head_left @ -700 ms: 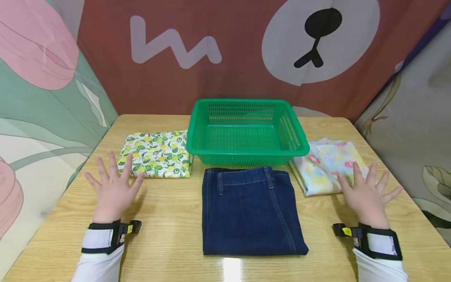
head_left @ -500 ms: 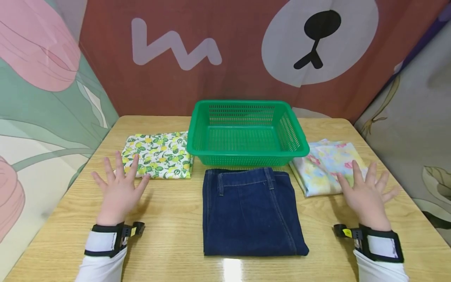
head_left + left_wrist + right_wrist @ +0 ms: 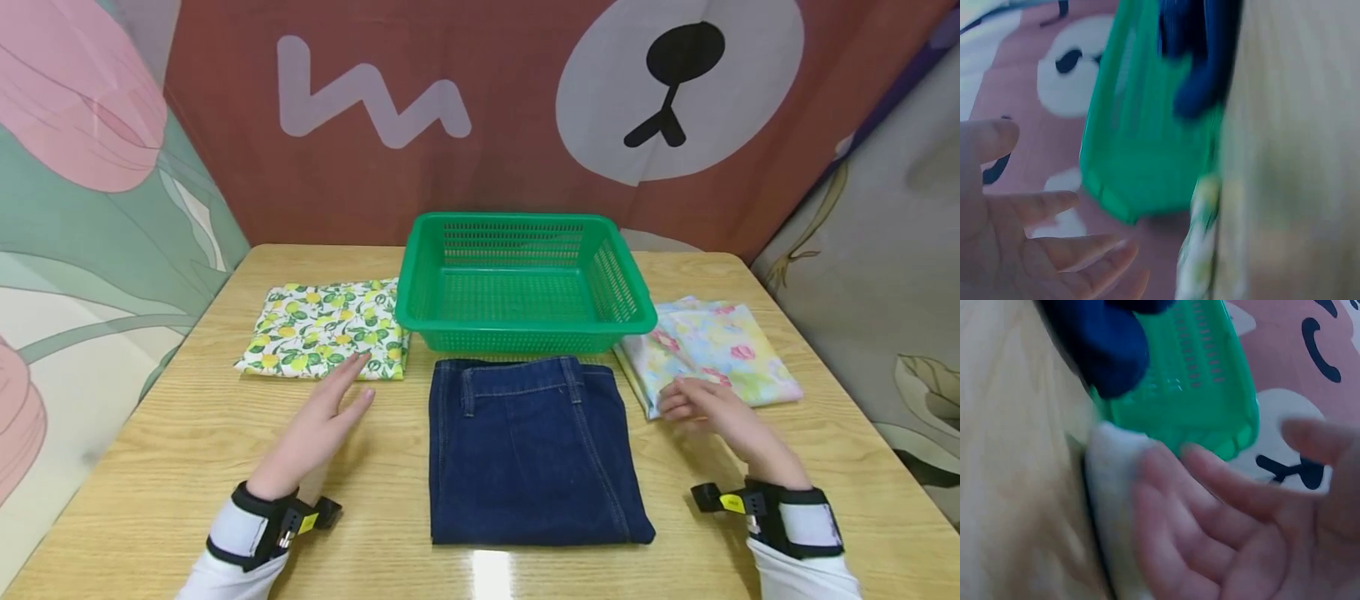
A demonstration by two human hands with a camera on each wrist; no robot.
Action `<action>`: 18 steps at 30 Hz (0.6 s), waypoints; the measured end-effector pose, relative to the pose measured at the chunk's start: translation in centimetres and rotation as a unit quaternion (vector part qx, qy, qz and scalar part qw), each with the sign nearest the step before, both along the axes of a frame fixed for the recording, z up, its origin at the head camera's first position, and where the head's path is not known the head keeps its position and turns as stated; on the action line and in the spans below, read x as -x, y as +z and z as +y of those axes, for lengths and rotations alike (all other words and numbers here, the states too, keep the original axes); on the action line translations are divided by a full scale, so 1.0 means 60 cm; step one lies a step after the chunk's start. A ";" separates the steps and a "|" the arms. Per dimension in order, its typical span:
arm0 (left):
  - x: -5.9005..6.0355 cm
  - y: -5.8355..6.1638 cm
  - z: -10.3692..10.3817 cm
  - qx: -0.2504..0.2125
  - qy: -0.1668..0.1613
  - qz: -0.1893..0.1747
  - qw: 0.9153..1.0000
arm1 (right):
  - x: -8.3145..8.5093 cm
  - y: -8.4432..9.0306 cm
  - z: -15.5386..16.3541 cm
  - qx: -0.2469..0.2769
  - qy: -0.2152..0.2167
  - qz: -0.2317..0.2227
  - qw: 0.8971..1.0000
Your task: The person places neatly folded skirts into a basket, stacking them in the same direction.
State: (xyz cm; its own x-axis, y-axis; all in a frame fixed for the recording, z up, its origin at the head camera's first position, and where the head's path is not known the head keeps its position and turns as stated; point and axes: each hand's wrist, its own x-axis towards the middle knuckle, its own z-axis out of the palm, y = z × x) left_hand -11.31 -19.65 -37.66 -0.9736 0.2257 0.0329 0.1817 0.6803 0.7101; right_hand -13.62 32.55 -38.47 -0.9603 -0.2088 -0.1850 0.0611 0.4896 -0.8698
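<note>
Folded dark blue denim trousers (image 3: 532, 458) lie on the table, waistband toward the back. My left hand (image 3: 311, 437) hovers left of them with straight fingers, thumb apart, near the front edge of a folded lemon-print cloth (image 3: 322, 329). To the right, my right hand (image 3: 727, 421) has its fingers loosely bent inward, holding nothing visible. It is over the front corner of a folded pastel floral cloth (image 3: 731, 346); whether it touches the cloth I cannot tell. In the right wrist view the fingers (image 3: 1179, 537) are blurred.
Behind the trousers stands a green plastic basket (image 3: 517, 296) with slotted walls, nothing inside it. Its left and right ends adjoin the two cloths. Printed curtains (image 3: 510, 167) rise behind the wooden table (image 3: 375, 500) and at both sides.
Both hands have swung inward toward the trousers. The spread fingers of the left have drawn together and turned sideways; those of the right have bent. The fabrics and basket stay put.
</note>
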 end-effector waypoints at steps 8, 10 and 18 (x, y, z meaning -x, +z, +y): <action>0.000 -0.030 0.046 -0.160 -0.041 -0.164 0.973 | -0.004 -0.010 -0.031 0.061 0.078 -0.085 0.991; 0.002 -0.036 0.049 -0.185 -0.045 -0.178 0.965 | -0.002 -0.016 -0.035 0.074 0.084 -0.096 0.989; 0.008 -0.047 0.056 -0.337 -0.074 -0.269 0.899 | 0.012 -0.048 -0.037 0.222 0.135 -0.143 0.955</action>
State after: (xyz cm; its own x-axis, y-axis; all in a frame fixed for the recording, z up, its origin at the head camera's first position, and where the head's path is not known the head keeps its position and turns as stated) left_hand -11.77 -16.30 -40.50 -0.8505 0.4597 -0.2556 -0.2579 0.0590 0.9644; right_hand -14.36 30.30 -41.35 -0.7841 -0.5601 -0.2673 0.2512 0.1074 -0.9619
